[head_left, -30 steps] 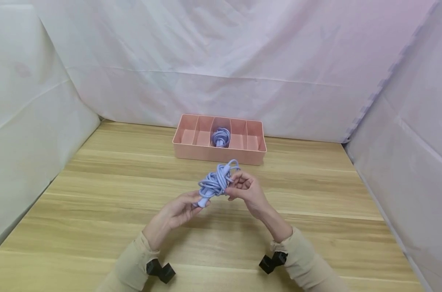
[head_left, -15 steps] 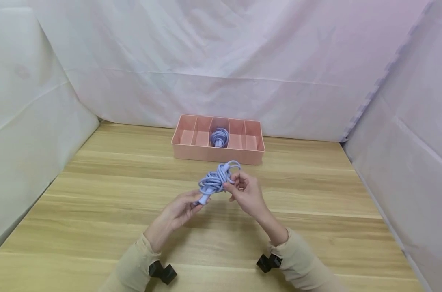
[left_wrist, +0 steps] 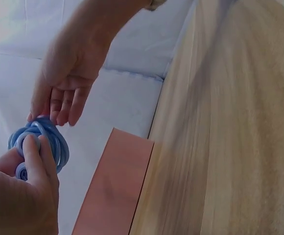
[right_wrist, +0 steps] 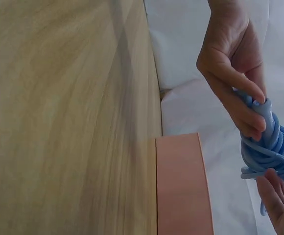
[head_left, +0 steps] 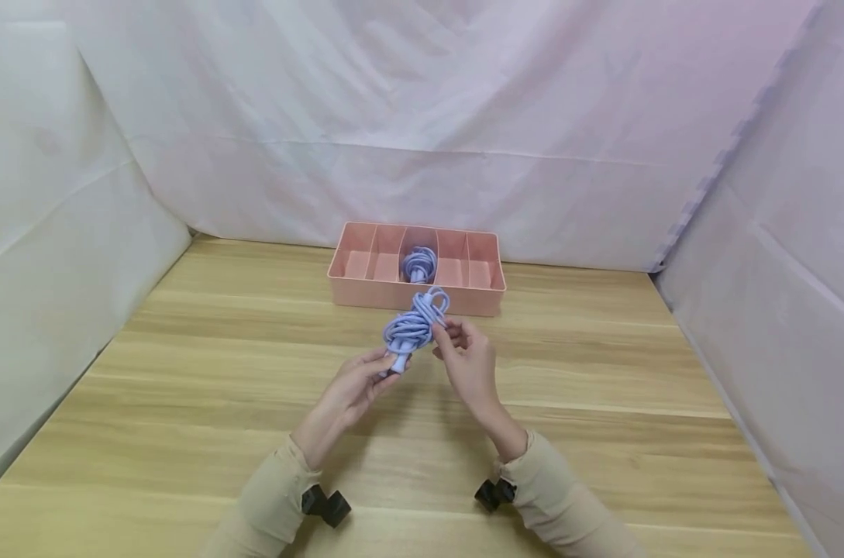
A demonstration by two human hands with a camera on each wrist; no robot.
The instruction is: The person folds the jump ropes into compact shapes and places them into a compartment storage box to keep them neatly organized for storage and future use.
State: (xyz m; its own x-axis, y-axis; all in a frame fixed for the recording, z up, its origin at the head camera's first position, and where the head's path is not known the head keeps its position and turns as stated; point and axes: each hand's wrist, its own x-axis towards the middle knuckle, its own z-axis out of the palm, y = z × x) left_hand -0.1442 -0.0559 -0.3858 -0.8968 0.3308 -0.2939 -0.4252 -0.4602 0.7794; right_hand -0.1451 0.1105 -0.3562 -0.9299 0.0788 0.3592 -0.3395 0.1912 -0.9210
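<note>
A light blue jump rope, its cord wound in a bundle round its handles, is held above the table in front of the box. My left hand grips the handle ends below the coils, and the left wrist view shows its fingers curled over them. On the other side, my right hand pinches the cord near the top of the bundle between thumb and fingers. A loop of cord stands up past the handle tip. In the right wrist view the right hand shows only in part.
A pink box with several compartments stands at the back of the wooden table. Its middle compartment holds another wound blue jump rope. White cloth hangs behind and along both sides.
Both hands have moved slightly forward with the jump rope, toward the pink box. The bundle is tilted more upright, and both forearms have drawn closer together.
</note>
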